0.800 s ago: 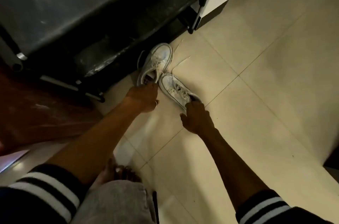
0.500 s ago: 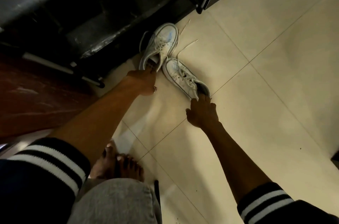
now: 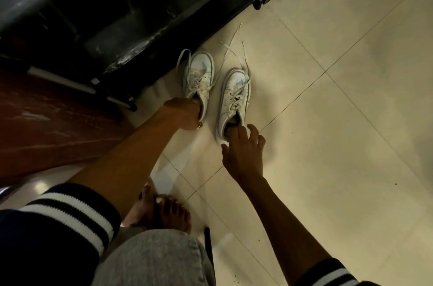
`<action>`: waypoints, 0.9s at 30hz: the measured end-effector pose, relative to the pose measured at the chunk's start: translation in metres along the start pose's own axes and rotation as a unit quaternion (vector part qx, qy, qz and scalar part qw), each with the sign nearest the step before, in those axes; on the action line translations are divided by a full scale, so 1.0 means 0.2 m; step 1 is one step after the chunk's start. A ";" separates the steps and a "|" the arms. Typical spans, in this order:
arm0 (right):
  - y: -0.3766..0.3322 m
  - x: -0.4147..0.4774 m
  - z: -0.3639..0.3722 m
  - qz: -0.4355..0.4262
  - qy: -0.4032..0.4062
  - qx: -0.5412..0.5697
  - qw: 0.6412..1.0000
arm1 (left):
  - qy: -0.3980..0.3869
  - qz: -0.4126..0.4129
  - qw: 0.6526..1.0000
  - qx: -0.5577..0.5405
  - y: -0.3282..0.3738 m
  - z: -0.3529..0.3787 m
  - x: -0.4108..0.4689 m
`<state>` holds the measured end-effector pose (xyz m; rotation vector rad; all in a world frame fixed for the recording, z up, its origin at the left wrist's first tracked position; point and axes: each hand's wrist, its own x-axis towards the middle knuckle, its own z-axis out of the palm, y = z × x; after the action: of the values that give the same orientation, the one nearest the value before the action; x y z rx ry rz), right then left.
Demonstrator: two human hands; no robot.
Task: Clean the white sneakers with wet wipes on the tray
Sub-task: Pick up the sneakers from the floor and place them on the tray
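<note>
Two white sneakers stand side by side on the tiled floor, toes pointing away from me, laces loose. My left hand (image 3: 186,113) grips the heel opening of the left sneaker (image 3: 199,77), fingers curled inside it. My right hand (image 3: 243,149) is at the heel of the right sneaker (image 3: 234,95), with some fingers hooked into the opening and the others spread. No wipes and no tray are in view.
A black metal shoe rack (image 3: 131,16) stands close behind and left of the sneakers. A reddish-brown surface (image 3: 46,121) lies at the left. My bare feet (image 3: 164,213) and grey-clad knee (image 3: 150,260) are below. Pale floor tiles (image 3: 339,121) stretch to the right.
The right sneaker has turned from lying angled against the left one to standing parallel beside it. My right hand has moved into its heel opening. My left hand keeps its hold.
</note>
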<state>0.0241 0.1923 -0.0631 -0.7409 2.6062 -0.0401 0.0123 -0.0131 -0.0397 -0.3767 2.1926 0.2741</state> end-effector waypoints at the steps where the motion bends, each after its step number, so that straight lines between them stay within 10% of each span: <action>1: -0.01 -0.01 0.01 0.003 -0.026 -0.013 1.000 | -0.008 -0.001 1.000 0.008 0.00 0.01 0.01; 14: -0.05 0.16 0.10 0.040 -0.146 0.068 0.986 | 0.024 -0.037 0.999 0.028 0.07 0.13 0.05; 27: -0.26 0.12 -0.14 0.036 -0.072 0.166 0.983 | 0.164 -0.003 0.982 -0.096 0.03 -0.11 -0.21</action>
<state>0.0199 0.1330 -0.0390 -0.5084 2.4019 -0.3754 0.0177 -0.0072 0.0063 -0.5701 2.4937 0.4501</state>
